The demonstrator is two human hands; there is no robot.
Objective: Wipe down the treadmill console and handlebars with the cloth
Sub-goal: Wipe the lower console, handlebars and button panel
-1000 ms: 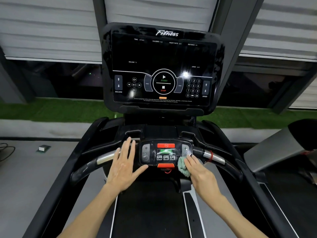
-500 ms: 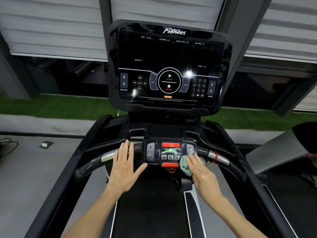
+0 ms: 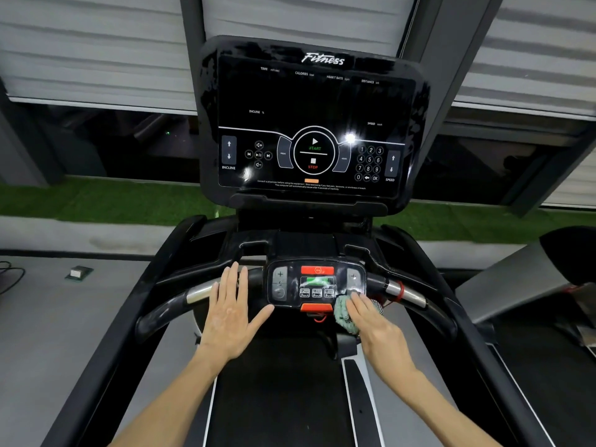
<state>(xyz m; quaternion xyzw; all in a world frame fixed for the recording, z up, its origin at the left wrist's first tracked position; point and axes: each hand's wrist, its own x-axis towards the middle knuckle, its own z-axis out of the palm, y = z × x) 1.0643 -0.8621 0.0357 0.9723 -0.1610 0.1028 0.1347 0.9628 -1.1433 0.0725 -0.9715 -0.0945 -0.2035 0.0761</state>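
grey slatted shutters and a strip of green turf (image 3: 96,198) sit behind the treadmill. a small box (image 3: 78,272) lies on the grey floor at far left.

upper console (image 3: 314,124): dark, glossy, streaks and a light glare on the glass. lower control panel (image 3: 317,283): mid-crossbar, between left handlebar (image 3: 174,304) and right handlebar (image 3: 409,293).

cloth (image 3: 343,314): green-grey, bunched, against the lower right corner of the control panel, just beside the orange tab on its bottom edge.

right grip (image 3: 375,321): fingers fairly straight, laid over the cloth and pressing it to the panel. thumb hidden, so no pinch can be confirmed.

left grip (image 3: 230,312): flat, fingers straight, holding nothing. rests on the crossbar just left of the panel, thumb reaching toward its lower left corner.

step in hand (judgement): wiping the small control panel, right corner. the upper console looks streaked, and the handlebars' state cannot be read. task seems early to midway.

next move (judgement): sweep the cloth left across the button rows. pressure should stay light, since the panel's small display glows green and the keys may be live. the red cord (image 3: 319,319) under the orange tab could snag the cloth, so pass above it. the left grip must lift clear before the bar beneath it can be wiped.
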